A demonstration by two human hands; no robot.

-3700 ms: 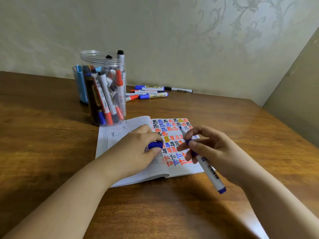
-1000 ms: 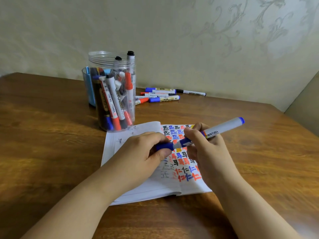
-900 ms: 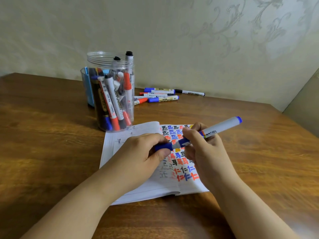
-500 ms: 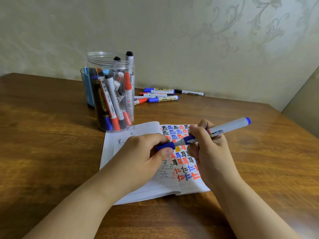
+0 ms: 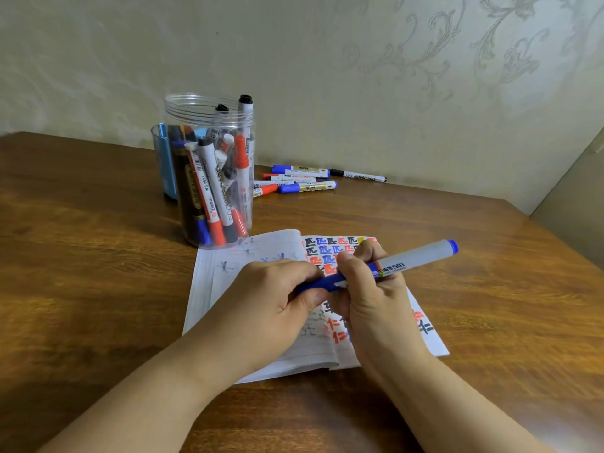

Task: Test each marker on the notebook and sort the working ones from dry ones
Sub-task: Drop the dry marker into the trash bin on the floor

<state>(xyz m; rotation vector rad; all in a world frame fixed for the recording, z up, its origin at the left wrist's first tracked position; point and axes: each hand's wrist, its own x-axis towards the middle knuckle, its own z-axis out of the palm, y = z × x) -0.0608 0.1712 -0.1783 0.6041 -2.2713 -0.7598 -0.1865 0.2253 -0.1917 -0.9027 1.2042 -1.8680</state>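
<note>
Marker: the blue marker is being held level above the notebook, barrel slanting up toward the right, so that cap and barrel are lining up along one axis.
Cap: the blue cap is sitting at the marker's left end, apparently closing over the tip (whether it is fully seated cannot be told).
Left hand: the left hand is pinching the cap between thumb and curled fingers, bracing it for a push.
Right hand: the right hand is wrapping the barrel near the cap end, giving the opposing force.
Notebook: it is lying open on the counter directly under both hands, its right page crowded with red, blue and black test marks.
Jar: the clear jar is standing behind the notebook, holding upright markers, probably those awaiting test.
Loose markers: the loose markers are lying together by the wall, well apart from the jar, likely a sorted group.
Judgement: this marker is probably heading for one of the groups next.
</note>
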